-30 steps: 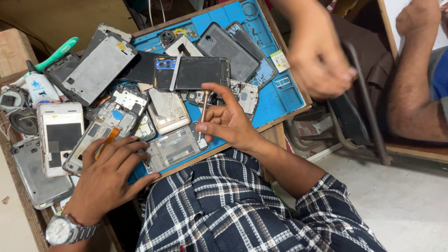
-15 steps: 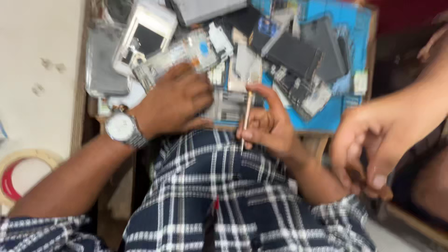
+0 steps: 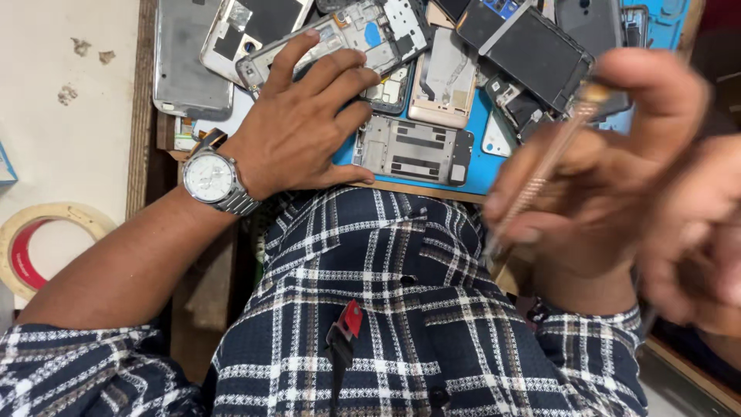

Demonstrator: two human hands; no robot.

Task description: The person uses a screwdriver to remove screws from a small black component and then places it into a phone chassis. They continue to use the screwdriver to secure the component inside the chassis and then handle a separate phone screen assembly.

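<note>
Many stripped phone frames (image 3: 413, 147) and back covers crowd the blue mat (image 3: 482, 166) at the desk's near edge, overlapping one another. 1 roll of tape (image 3: 35, 243) lies on the pale surface at the far left, well apart. The left hand (image 3: 301, 127), wearing a silver wristwatch (image 3: 210, 179), rests flat with fingers spread apart across the frames at the mat's near-left corner. The right hand (image 3: 610, 177), blurred, is raised off the desk's right edge, fingers apparently pinched on a slim tool (image 3: 544, 166) held tilted; another blurred hand (image 3: 698, 239) overlaps it.
</note>
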